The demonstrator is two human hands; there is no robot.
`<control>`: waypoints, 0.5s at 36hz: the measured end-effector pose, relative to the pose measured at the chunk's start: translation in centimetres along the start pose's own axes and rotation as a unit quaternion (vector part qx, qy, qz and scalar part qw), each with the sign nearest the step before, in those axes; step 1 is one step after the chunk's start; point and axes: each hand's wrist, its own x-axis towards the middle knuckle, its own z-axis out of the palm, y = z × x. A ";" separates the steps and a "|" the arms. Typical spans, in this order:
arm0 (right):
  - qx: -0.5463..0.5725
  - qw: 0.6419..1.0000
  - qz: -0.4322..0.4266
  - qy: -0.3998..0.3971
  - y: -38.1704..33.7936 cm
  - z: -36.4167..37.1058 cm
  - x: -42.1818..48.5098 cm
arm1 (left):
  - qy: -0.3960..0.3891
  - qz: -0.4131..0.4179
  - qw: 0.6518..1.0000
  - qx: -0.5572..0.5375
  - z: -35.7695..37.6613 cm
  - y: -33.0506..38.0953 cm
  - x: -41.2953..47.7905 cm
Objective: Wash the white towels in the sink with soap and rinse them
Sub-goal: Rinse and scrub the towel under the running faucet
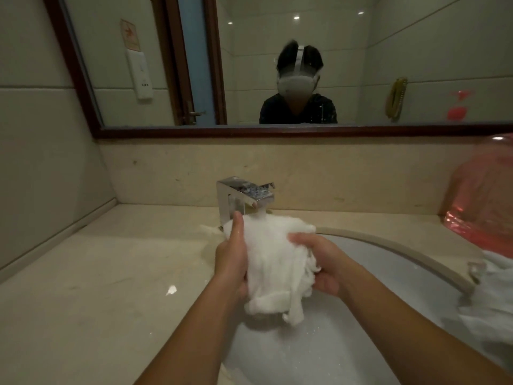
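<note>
The left hand (pixel 231 258) grips the left side of a bunched, wet white cloth towel (pixel 273 266), thumb pointing up along its edge and fingers curled behind it, while the right hand (pixel 319 263) grips the right side, its fingers wrapped over the top of the bundle and its thumb underneath. Between the two hands the towel is held up above the white oval ceramic sink basin (pixel 374 262), its loose lower folds dangling free over the bowl. The top of the towel sits directly under the spout of a square chrome metal faucet (pixel 244 194), and a stream of water runs from the spout onto the cloth. The basin is set into a beige polished stone countertop (pixel 97 273), which carries a small white fleck near the left forearm. At the right edge a second white towel (pixel 491 298) lies draped over the sink rim, and behind it stands a translucent pink plastic bag (pixel 480 195). Above the beige backsplash hangs a dark wood-framed wall mirror (pixel 277 132), reflecting the person in a dark top wearing a white headset
</note>
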 end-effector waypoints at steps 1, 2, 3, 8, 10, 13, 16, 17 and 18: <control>0.022 1.000 -0.006 0.001 -0.4 -0.4 -0.2 | -0.007 -0.005 1.000 0.008 0.1 -0.3 0.2; 0.045 0.999 -0.014 0.002 -0.6 -0.6 -0.3 | -0.013 -0.006 1.000 0.016 0.2 -0.6 0.6; 0.066 0.998 -0.020 0.006 -0.6 -0.8 0.0 | -0.015 -0.007 1.000 0.024 0.3 -1.3 1.5; 0.104 0.992 -0.046 0.054 0.7 1.0 1.5 | 0.077 0.052 0.993 0.073 2.0 0.1 -0.3; 0.041 0.993 -0.064 0.093 1.4 2.6 2.0 | 0.108 0.117 0.981 0.115 2.2 -0.2 -0.6; -0.068 0.971 -0.141 0.183 2.5 3.8 4.0 | 0.104 0.192 0.958 0.186 2.5 -1.2 -1.1; -0.092 0.956 -0.180 0.213 2.9 5.3 3.0 | 0.112 0.231 0.935 0.245 2.5 -1.4 -0.9; -0.080 0.956 -0.185 0.215 3.1 5.8 2.4 | 0.115 0.232 0.934 0.247 2.2 -1.2 -0.6; -0.058 0.956 -0.194 0.214 3.2 6.5 1.5 | 0.113 0.228 0.936 0.242 1.9 -1.2 -0.1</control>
